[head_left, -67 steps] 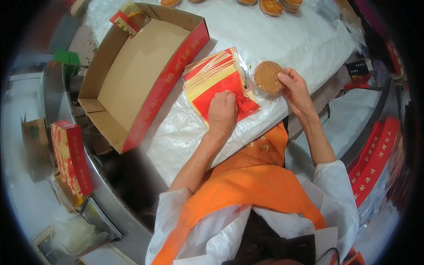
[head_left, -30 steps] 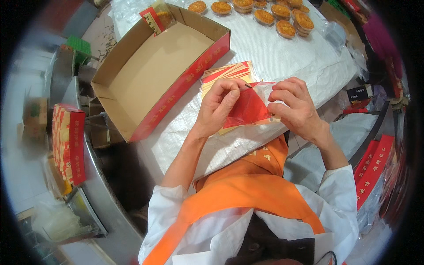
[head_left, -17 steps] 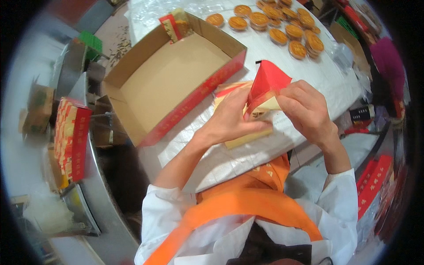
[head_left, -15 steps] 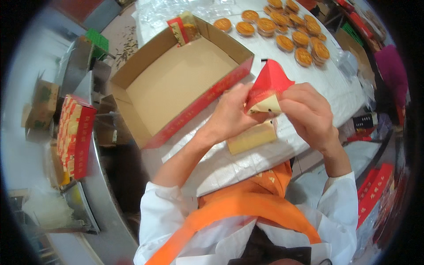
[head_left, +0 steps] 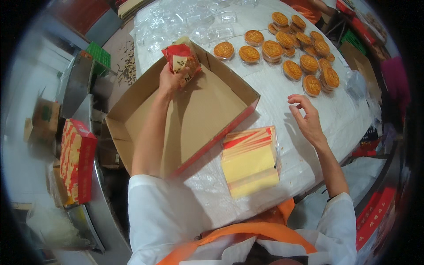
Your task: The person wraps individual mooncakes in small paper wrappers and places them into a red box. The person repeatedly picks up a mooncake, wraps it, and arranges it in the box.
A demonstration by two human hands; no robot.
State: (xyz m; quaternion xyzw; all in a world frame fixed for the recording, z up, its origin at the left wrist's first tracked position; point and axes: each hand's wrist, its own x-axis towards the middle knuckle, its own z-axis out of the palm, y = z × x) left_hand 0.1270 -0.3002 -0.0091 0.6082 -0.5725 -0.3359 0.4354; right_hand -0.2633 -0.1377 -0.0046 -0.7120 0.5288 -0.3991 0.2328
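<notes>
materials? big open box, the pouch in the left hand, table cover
Box: looks like corrugated cardboard, matte brown inside, red printed outside; folded flaps and raw edges show. Pouch in the left hand: probably glossy plastic or foil film, red and cream; it crinkles and glints. Table cover: seemingly white woven plastic sheet, with a faint weave and creases.

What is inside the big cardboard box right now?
The cardboard box shows a bare brown floor. At its far corner the left hand holds a red and cream packet with a pastry in it. The forearm covers a strip of floor.
</notes>
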